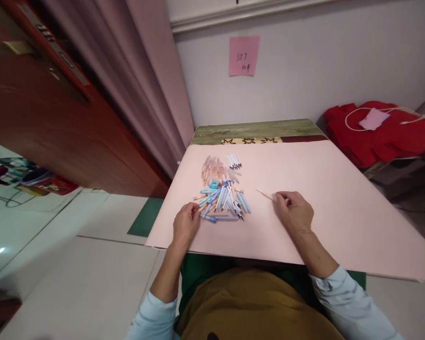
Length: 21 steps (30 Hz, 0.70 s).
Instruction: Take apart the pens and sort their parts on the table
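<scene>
A loose heap of pen parts (226, 200) in blue, white and tan lies on the pink-covered table, between my hands. At the heap's left edge is my left hand (187, 221), its thumb and fingers pinched together beside an orange-tan piece. What they hold, if anything, is hidden. To the right of the heap, my right hand (294, 210) grips a slim pale pen (265, 194) by one end, its narrow tip pointing left. Behind the heap are a group of pinkish clear pen barrels (212, 169) and a bundle of white refills (233, 161) with dark ends.
Pink paper (340, 203) covers most of the table, whose green wooden end (255, 128) meets the wall. A pink note (244, 55) is stuck there. Red cloth (386, 132) with a white cable lies at right. A wooden door (74, 127) and curtain (145, 71) stand at left.
</scene>
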Each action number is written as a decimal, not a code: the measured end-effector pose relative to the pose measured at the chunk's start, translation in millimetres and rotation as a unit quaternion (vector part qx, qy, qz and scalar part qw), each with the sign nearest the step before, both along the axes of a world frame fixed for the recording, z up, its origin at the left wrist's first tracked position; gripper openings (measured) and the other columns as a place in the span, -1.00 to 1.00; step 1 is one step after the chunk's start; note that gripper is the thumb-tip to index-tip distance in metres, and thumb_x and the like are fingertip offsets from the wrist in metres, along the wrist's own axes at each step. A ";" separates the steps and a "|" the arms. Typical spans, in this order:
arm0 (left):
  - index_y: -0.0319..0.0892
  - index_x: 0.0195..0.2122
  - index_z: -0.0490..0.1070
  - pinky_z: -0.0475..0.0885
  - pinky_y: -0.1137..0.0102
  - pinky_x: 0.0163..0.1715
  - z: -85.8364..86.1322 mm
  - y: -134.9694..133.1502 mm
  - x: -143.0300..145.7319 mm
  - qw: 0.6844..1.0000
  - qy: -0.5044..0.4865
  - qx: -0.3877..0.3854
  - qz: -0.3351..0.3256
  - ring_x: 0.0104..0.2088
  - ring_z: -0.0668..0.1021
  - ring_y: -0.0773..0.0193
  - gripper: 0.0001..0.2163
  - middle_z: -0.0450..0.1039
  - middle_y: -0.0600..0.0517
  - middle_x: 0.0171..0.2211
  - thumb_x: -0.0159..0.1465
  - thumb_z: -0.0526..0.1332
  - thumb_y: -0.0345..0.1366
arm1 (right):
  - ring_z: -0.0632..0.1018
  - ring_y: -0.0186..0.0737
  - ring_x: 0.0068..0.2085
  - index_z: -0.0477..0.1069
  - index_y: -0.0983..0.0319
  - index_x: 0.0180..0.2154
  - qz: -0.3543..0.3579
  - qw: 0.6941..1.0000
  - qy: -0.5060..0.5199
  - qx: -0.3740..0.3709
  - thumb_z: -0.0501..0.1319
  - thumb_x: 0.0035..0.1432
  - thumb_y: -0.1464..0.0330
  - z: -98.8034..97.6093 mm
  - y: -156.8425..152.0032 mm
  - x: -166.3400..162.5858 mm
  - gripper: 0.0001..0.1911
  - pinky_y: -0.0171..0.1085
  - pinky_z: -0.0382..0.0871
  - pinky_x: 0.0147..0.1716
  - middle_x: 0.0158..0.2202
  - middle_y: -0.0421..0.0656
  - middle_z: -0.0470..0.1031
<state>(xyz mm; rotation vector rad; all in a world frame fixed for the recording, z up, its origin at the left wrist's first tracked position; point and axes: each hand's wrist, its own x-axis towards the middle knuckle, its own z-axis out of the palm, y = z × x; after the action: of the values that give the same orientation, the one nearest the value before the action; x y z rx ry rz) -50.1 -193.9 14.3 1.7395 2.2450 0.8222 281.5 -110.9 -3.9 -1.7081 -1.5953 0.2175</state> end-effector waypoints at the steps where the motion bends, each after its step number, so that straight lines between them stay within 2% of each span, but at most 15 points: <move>1: -0.09 -0.23 0.44 0.35 0.34 -0.31 -0.9 -0.1 -0.7 1.000 -0.005 0.007 -0.007 -0.34 0.50 0.20 -0.87 0.48 0.01 -0.32 0.20 0.16 -0.35 | 0.46 -0.29 -0.41 0.60 0.13 -0.32 -0.001 1.000 0.002 0.001 0.18 0.15 0.17 -0.3 0.5 0.2 -0.74 -0.31 0.17 -0.43 -0.36 -0.21 0.53; 6: -0.11 -0.10 0.44 0.38 0.31 -0.27 -5.5 -2.6 -7.8 0.997 -0.061 0.045 -0.018 -0.34 0.49 0.20 -0.77 0.44 0.00 -0.30 0.22 0.16 -0.30 | 0.45 -0.29 -0.43 0.60 0.15 -0.33 -0.003 1.000 0.018 -0.006 0.18 0.15 0.18 -1.4 1.8 1.6 -0.73 -0.31 0.17 -0.43 -0.40 -0.20 0.51; 11: -0.16 -0.11 0.49 0.38 0.37 -0.34 -7.3 -3.0 -14.0 0.971 -0.222 0.081 0.031 -0.41 0.44 0.28 -0.73 0.44 -0.01 -0.29 0.18 0.24 -0.21 | 0.44 -0.29 -0.43 0.60 0.15 -0.33 -0.004 1.000 0.020 -0.002 0.18 0.14 0.17 -2.2 1.9 2.2 -0.73 -0.30 0.18 -0.42 -0.41 -0.20 0.50; 13: -0.19 -0.15 0.50 0.37 0.40 -0.37 -7.4 -0.5 -14.3 0.939 -0.326 0.093 0.063 -0.43 0.43 0.32 -0.73 0.46 0.00 -0.32 0.14 0.29 -0.21 | 0.44 -0.28 -0.43 0.60 0.16 -0.33 -0.003 1.000 0.017 -0.001 0.17 0.14 0.16 -2.7 1.9 2.2 -0.72 -0.30 0.18 -0.42 -0.41 -0.20 0.50; 16: -0.22 -0.19 0.50 0.34 0.44 -0.42 -7.5 5.8 -12.4 0.858 -0.493 0.112 0.091 -0.47 0.42 0.39 -0.69 0.49 0.01 -0.33 0.04 0.38 -0.23 | 0.45 -0.28 -0.44 0.60 0.15 -0.33 -0.004 1.000 0.013 -0.003 0.17 0.15 0.15 -2.4 1.6 1.9 -0.71 -0.30 0.18 -0.42 -0.42 -0.20 0.50; 18: -0.23 -0.22 0.48 0.34 0.46 -0.43 -8.0 10.1 -9.8 0.811 -0.563 0.129 0.092 -0.49 0.41 0.43 -0.67 0.49 0.02 -0.32 -0.01 0.41 -0.26 | 0.45 -0.27 -0.43 0.60 0.15 -0.33 -0.005 1.000 0.012 -0.005 0.16 0.15 0.15 -1.4 1.2 1.4 -0.70 -0.30 0.19 -0.43 -0.41 -0.19 0.51; 19: -0.23 -0.24 0.47 0.34 0.46 -0.43 -8.6 11.7 -8.2 0.798 -0.580 0.138 0.089 -0.50 0.41 0.44 -0.68 0.48 0.03 -0.32 -0.02 0.42 -0.27 | 0.45 -0.27 -0.43 0.60 0.16 -0.33 -0.005 1.000 0.012 -0.006 0.17 0.15 0.15 -0.9 1.0 1.1 -0.70 -0.30 0.19 -0.43 -0.41 -0.19 0.51; 21: -0.22 -0.25 0.45 0.33 0.48 -0.44 -10.3 13.5 -4.7 0.797 -0.579 0.151 0.083 -0.50 0.40 0.46 -0.71 0.46 0.06 -0.36 0.01 0.40 -0.28 | 0.46 -0.26 -0.43 0.60 0.16 -0.33 -0.003 1.000 0.012 -0.007 0.17 0.15 0.15 -0.1 0.7 0.9 -0.70 -0.30 0.20 -0.42 -0.41 -0.18 0.51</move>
<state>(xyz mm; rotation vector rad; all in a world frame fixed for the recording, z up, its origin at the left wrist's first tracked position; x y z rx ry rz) -54.9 -180.4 4.0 0.6511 1.4066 1.7256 282.4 -110.2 -4.0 -1.7147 -1.5734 0.2449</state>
